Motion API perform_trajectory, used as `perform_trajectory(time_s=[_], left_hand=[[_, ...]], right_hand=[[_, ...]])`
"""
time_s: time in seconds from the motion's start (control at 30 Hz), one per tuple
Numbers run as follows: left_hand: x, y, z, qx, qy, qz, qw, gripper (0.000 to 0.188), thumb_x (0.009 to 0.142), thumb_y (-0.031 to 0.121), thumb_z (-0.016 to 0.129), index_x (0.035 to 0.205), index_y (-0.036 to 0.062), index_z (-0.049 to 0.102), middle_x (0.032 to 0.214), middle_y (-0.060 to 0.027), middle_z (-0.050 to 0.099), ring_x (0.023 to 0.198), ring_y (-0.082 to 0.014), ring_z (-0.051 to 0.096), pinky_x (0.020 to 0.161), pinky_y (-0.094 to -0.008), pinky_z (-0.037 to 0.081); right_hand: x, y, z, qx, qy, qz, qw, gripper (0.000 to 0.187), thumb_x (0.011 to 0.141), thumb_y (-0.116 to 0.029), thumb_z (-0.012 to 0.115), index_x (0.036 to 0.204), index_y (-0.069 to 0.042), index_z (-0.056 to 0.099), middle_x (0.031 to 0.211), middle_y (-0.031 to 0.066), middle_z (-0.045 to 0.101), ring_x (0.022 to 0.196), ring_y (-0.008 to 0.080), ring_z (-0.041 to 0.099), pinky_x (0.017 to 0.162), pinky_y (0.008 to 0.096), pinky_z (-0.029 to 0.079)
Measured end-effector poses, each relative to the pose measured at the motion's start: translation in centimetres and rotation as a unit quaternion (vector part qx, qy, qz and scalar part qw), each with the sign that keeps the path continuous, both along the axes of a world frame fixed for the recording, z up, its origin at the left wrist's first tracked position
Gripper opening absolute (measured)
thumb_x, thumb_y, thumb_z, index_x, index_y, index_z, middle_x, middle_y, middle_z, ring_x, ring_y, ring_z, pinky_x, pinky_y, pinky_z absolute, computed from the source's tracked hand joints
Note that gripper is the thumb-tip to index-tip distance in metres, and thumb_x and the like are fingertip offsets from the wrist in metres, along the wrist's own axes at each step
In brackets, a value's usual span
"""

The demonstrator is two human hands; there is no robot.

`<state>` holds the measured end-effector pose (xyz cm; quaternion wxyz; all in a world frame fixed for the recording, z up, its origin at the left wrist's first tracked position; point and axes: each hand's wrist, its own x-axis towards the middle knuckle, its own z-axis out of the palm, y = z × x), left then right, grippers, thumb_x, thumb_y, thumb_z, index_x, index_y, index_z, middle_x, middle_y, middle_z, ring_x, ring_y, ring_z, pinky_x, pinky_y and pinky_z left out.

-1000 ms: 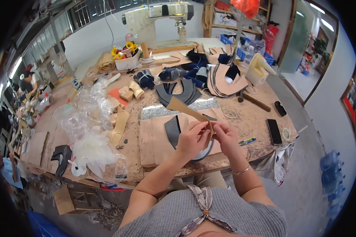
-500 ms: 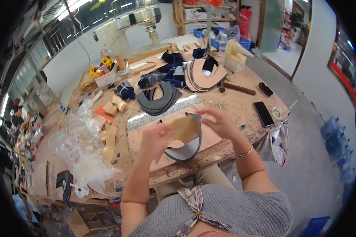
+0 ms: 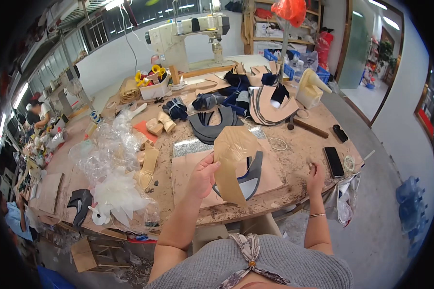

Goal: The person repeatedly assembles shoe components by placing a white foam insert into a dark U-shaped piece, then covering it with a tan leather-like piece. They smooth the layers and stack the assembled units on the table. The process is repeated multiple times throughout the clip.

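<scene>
Sheet (image 3: 232, 147), tan-coloured, extends right from the pinching left hand (image 3: 205, 176)

Tan sheet (image 3: 232, 145): smooth — glossy with pale highlights
Worktable (image 3: 296, 147): wood-like, rough, scuffed
Bags (image 3: 89, 156) at left: clear plastic — crinkled, shiny
Phone screen (image 3: 333, 161) at right: smooth, glossy

Tan sheet (image 3: 232, 148) hides left part of grey curved piece (image 3: 256, 168) plus some fingertips of left hand (image 3: 202, 178). Right hand (image 3: 316, 176) blurred, can't tell if holding anything. Grey top (image 3: 294, 260) cut at near edge. Far-left co-worker (image 3: 44, 111) too small.
</scene>
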<state>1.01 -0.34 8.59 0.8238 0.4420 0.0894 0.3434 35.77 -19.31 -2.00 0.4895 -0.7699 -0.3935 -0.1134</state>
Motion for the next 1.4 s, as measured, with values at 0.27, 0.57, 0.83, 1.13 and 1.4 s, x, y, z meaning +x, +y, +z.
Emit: perform_trajectory(time_s=[0.27,0.57,0.83,1.13,1.4], left_hand=[[1.0,-3.4,-0.9,0.061,0.039,0.067,0.995,0.048,0.094,0.001,0.045,0.141,0.0013,0.040,0.127,-0.0073,0.057,0.114,-0.0129,0.056,0.096,-0.0260,0.043],[0.7,-3.3,-2.4,0.129,0.104,0.151,0.975,0.038,0.099,0.011,0.049,0.136,0.0013,0.047,0.121,-0.0027,0.058,0.106,-0.0085,0.053,0.092,-0.0233,0.042],[1.9,-4.5,-1.8,0.245,0.139,0.216,0.935,0.034,0.099,0.008,0.048,0.132,0.0009,0.051,0.117,-0.0045,0.061,0.105,-0.0093,0.053,0.090,-0.0238,0.043],[2.4,-4.8,-3.7,0.239,0.105,0.186,0.947,0.040,0.098,0.005,0.047,0.137,-0.0011,0.044,0.127,-0.0059,0.056,0.114,-0.0111,0.051,0.097,-0.0247,0.039],[2.2,-5.1,-4.4,0.310,0.169,0.196,0.915,0.043,0.098,0.003,0.045,0.140,-0.0003,0.040,0.127,-0.0060,0.055,0.114,-0.0115,0.051,0.098,-0.0248,0.039]], right_hand=[[-17.3,8.9,10.4,0.082,-0.045,0.285,0.954,0.041,0.084,-0.005,0.066,0.124,-0.008,0.059,0.101,0.0116,0.055,0.080,0.0209,0.059,0.070,0.0306,0.050],[-21.1,9.5,9.5,0.054,-0.036,0.286,0.956,0.044,0.084,-0.006,0.065,0.127,-0.013,0.059,0.101,0.0127,0.055,0.076,0.0247,0.061,0.064,0.0342,0.051],[-19.4,9.1,10.3,0.059,-0.072,0.274,0.957,0.037,0.087,-0.011,0.063,0.124,-0.013,0.061,0.097,0.0122,0.057,0.085,0.0294,0.057,0.072,0.0378,0.049],[-19.1,9.2,11.0,0.082,-0.010,0.289,0.954,0.036,0.085,-0.010,0.064,0.121,-0.013,0.063,0.096,0.0122,0.058,0.090,0.0314,0.053,0.076,0.0392,0.046],[-19.1,9.0,10.2,0.098,-0.047,0.259,0.960,0.033,0.084,-0.010,0.065,0.117,-0.013,0.065,0.093,0.0117,0.058,0.085,0.0292,0.053,0.075,0.0374,0.047]])
